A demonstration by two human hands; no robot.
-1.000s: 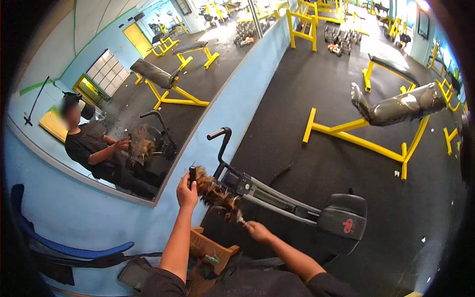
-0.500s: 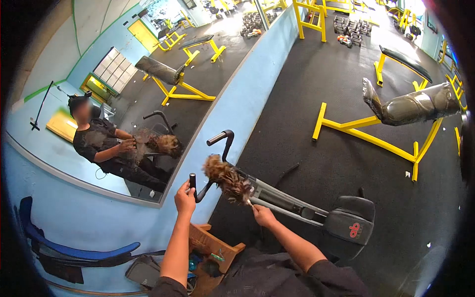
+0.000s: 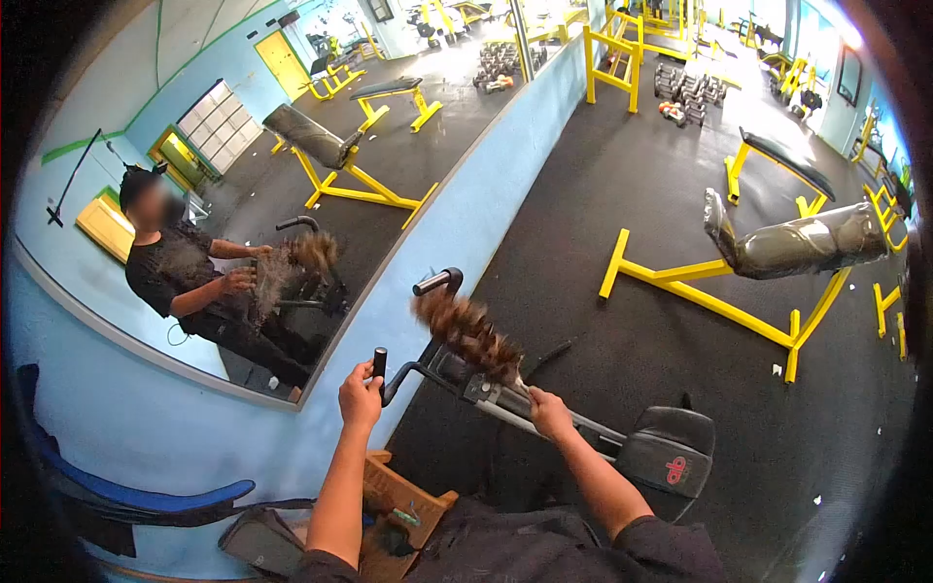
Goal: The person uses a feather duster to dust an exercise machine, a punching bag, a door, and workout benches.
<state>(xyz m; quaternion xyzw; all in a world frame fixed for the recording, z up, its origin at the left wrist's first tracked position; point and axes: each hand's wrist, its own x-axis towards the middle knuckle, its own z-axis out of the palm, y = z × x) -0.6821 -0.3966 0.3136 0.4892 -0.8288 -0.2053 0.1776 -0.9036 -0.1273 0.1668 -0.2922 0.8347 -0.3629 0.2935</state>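
My right hand [image 3: 552, 413] is closed round the pale handle of a brown feather duster [image 3: 468, 335]. The duster's feathers lie across the upper bars of an ab exercise machine, near its far handlebar grip [image 3: 433, 283]; whether they touch it I cannot tell. My left hand [image 3: 361, 394] grips the machine's near black handlebar [image 3: 380, 363]. A grey rail runs from the handlebars to the machine's black padded seat [image 3: 669, 457], which bears red lettering. Feathers hide part of the frame.
A wall mirror [image 3: 224, 223] on the blue wall reflects a person and the room. Below my arms stands a wooden box [image 3: 413, 491] with small items. A yellow-framed bench [image 3: 714, 282] stands on the black floor at right. Several dumbbells [image 3: 690, 92] sit farther back.
The feather duster and my right hand have moved right, the duster's tip now by the far grip. My left hand stays on the near handlebar. The view has shifted slightly.
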